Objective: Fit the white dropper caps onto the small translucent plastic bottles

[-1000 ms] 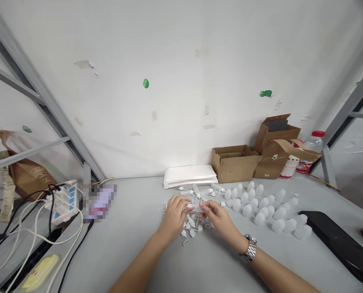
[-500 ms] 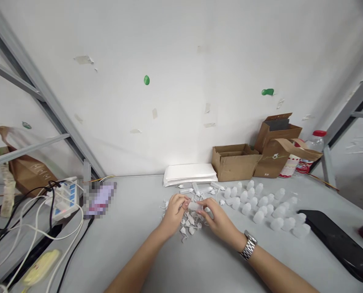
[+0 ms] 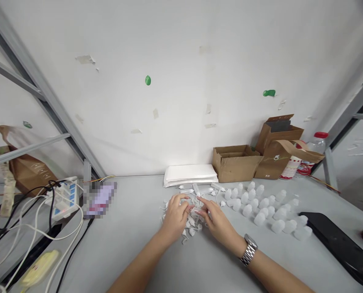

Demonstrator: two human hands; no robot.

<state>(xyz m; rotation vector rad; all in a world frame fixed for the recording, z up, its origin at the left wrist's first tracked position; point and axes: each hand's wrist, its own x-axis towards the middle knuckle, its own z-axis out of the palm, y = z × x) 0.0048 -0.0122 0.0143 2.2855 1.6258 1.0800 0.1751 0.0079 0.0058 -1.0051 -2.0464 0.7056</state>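
White plastic pieces (image 3: 192, 232) below; left hand (image 3: 176, 217) curled, right hand (image 3: 219, 221) parted at thumb and forefinger; can't tell if either grips!

Soft light, wall (image 3: 181, 97) brightest low, upper-right corner dark, edges stretched

The right hand (image 3: 219, 224) has 1 silver link-band watch (image 3: 249, 250) at its wrist (image 3: 238, 245) (the 2 forearms (image 3: 141, 258) are bare).
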